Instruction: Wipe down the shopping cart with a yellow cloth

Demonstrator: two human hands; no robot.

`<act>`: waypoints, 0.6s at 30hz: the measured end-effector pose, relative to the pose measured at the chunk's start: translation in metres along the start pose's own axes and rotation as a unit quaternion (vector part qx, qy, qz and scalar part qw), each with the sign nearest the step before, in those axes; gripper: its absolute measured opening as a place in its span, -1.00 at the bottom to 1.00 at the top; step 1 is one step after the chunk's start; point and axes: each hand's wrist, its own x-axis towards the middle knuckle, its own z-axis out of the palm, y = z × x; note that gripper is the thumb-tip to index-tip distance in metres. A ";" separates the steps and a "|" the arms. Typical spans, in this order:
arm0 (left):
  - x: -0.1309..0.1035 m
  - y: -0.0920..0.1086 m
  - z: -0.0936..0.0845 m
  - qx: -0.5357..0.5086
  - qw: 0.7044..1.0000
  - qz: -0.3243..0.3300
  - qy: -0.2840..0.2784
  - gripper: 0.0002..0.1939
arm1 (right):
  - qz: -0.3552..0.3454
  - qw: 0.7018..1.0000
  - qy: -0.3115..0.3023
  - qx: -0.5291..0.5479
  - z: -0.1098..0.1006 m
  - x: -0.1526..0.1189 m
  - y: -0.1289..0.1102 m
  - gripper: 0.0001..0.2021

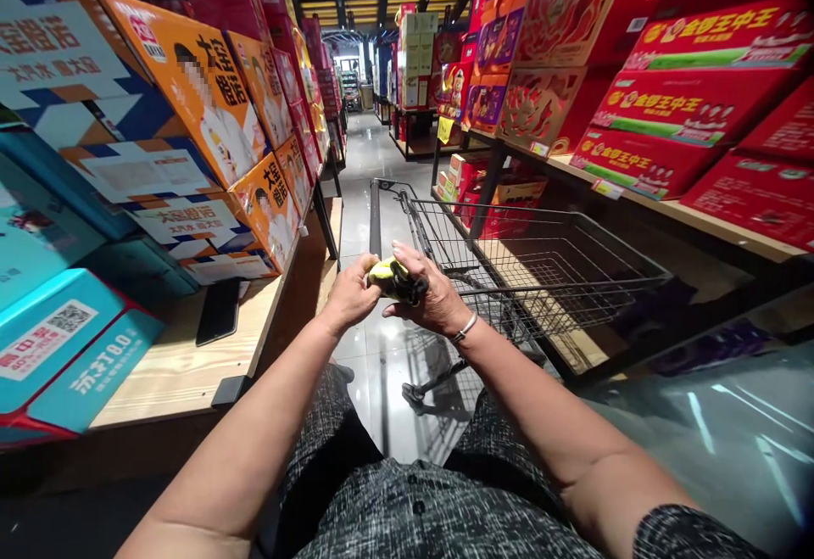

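Observation:
Held between both hands at the middle of the head view is a small, bunched-up yellow-green and black bundle (389,276); I cannot tell its exact kind. My left hand (348,292) pinches its left side between thumb and fingers. Around its right side curl the fingers of my right hand (438,294), partly covering it; a silvery bracelet (467,327) is on that wrist. Just beyond and to the right stands a black wire shopping cart (560,289), its handle (375,218) ahead of my hands. Neither hand grips the cart.
On the left, a wooden shelf (171,377) carries orange cartons (191,84), turquoise boxes (69,355) and a black phone (218,311). Red boxes (699,109) are stacked on the right shelf. A tiled aisle (365,139) runs ahead between the displays.

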 end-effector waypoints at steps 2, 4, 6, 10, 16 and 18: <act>-0.002 0.003 0.001 -0.041 0.999 -0.020 0.014 -0.68 | 0.013 0.999 -0.019 -0.036 0.005 0.000 0.000 -0.08; -0.004 0.005 0.000 -0.076 0.997 -0.026 -0.006 -0.62 | 0.026 0.997 -0.032 -0.058 0.008 0.000 -0.001 -0.20; -0.004 0.003 -0.006 -0.109 0.992 -0.014 -0.065 -0.60 | 0.039 0.998 -0.013 -0.053 0.010 0.002 -0.003 -0.41; -0.003 -0.012 -0.019 -0.194 0.974 0.019 -0.116 -0.59 | 0.097 0.992 0.082 -0.001 0.014 0.008 -0.009 -0.72; 0.001 -0.027 -0.021 -0.222 0.969 -0.033 -0.102 -0.10 | 0.000 1.000 -0.026 -0.014 0.041 0.004 -0.016 -0.77; 0.002 -0.026 -0.022 -0.171 0.979 -0.002 -0.109 0.01 | -0.040 0.995 -0.080 -0.050 0.049 -0.006 -0.008 -0.73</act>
